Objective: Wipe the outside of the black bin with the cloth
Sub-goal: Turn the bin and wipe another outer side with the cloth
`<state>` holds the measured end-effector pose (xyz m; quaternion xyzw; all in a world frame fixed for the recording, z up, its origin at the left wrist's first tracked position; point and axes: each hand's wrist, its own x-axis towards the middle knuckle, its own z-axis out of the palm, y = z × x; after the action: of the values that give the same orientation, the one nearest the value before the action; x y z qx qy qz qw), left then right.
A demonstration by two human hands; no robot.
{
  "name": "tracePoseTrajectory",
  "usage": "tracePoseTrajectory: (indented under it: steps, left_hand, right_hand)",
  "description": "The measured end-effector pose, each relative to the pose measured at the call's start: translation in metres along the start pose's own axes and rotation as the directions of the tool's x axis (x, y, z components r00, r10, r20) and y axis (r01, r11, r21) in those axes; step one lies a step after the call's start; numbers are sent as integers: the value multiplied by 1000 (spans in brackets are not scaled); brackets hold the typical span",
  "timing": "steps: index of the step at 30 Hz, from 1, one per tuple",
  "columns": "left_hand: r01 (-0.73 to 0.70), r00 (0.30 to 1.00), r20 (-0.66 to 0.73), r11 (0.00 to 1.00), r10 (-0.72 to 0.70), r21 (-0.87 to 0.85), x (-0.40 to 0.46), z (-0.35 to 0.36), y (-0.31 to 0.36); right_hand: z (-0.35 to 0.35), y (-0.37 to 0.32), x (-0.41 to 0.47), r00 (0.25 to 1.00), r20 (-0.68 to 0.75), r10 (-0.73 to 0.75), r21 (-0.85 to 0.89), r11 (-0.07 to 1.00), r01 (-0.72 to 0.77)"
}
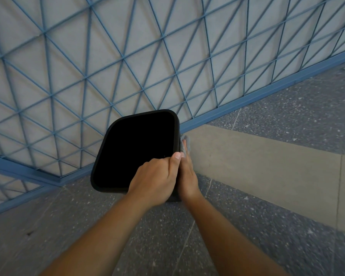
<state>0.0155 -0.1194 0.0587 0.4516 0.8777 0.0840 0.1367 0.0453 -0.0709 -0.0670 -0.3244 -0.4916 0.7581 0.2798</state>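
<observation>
A blue wire fence (88, 66) with a criss-cross pattern fills the left side and the top. It stands along the far edge of the floor (277, 120), which is grey with little white specks. The black bin (135, 148) sits on the floor right by the bottom of the fence, where the fence makes a corner. We look straight down into the bin's open top, and it is all dark inside.

The left hand (155, 180) is closed on the near right corner of the bin's rim. Its thumb lies on top of the rim and its fingers curl down over the edge.

Just to the right, the right hand (187, 176) is flat against the outside of the bin's right wall, fingers stretched out. It presses a grey cloth (186, 144) onto that wall. Only a bit of the cloth shows past the fingertips.

Farther right, a plain tan stripe (267, 166) runs across the floor.
</observation>
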Motion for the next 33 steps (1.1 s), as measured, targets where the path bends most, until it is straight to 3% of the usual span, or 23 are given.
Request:
tracePoseTrajectory:
  steps: [2, 8, 12, 18, 22, 27, 33]
  left_hand:
    - [5, 1000, 4, 1000, -5, 8, 1, 2, -2]
    - [-3, 1000, -10, 1000, 3, 16, 2, 1, -1]
    - [20, 1000, 3, 1000, -20, 0, 3, 3, -2]
    - [11, 1000, -2, 1000, -11, -9, 2, 2, -1]
    - [11, 1000, -1, 1000, -11, -13, 3, 3, -2]
    - [13, 1000, 3, 1000, -13, -22, 2, 3, -6]
    - [5, 1000, 2, 1000, -5, -11, 1, 2, -3]
  right_hand:
    - [-4, -9, 13, 1000, 16, 18, 4, 1000, -18]
    - [7, -16, -18, 990, -23, -138, 21, 990, 139]
    - [-1, -24, 14, 998, 17, -56, -2, 998, 56]
    - [7, -19, -18, 991, -33, -133, 4, 991, 134]
    - [2, -16, 5, 997, -17, -78, -4, 997, 78]
    - [20, 4, -33, 976, -104, -193, 48, 979, 199]
    - [13, -2, -18, 983, -125, -137, -6, 991, 137]
